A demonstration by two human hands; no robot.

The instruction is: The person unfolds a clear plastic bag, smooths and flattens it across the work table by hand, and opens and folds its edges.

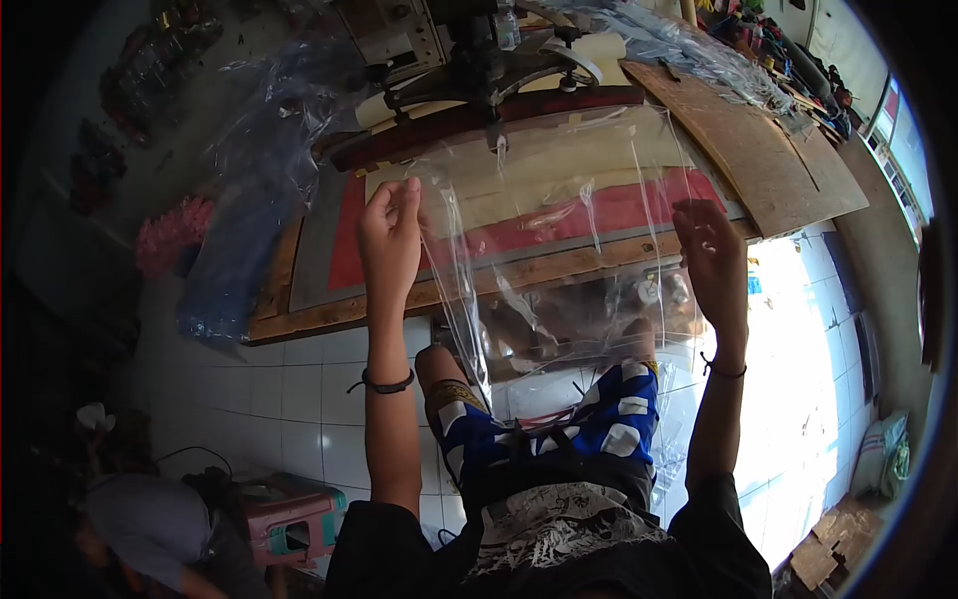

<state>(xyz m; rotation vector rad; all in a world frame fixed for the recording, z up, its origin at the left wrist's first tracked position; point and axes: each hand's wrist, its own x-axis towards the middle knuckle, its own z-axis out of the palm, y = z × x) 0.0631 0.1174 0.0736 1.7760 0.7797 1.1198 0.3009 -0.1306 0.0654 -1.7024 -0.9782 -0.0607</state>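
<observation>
A clear plastic sheet point(539, 309) hangs between my two hands over the front edge of the worktable point(559, 262), its lower part reaching down before my knees. My left hand point(390, 240) is closed, thumb against the fingers, at the sheet's upper left. At its right side my right hand point(712, 258) has its fingers curled in on the plastic edge. Behind and under the see-through sheet, a red sheet point(349, 235) and a cream sheet point(459, 185) lie on the table. The long dark red bar of a press-like machine point(489, 115) spans the table's back.
A brown board point(743, 150) sticks out at the right. Crumpled clear plastic point(244, 230) drapes over the left side, near a pink bundle point(172, 235). At lower left a person point(150, 529) bends beside a pink plastic stool point(299, 524). A sack point(880, 454) stands lower right.
</observation>
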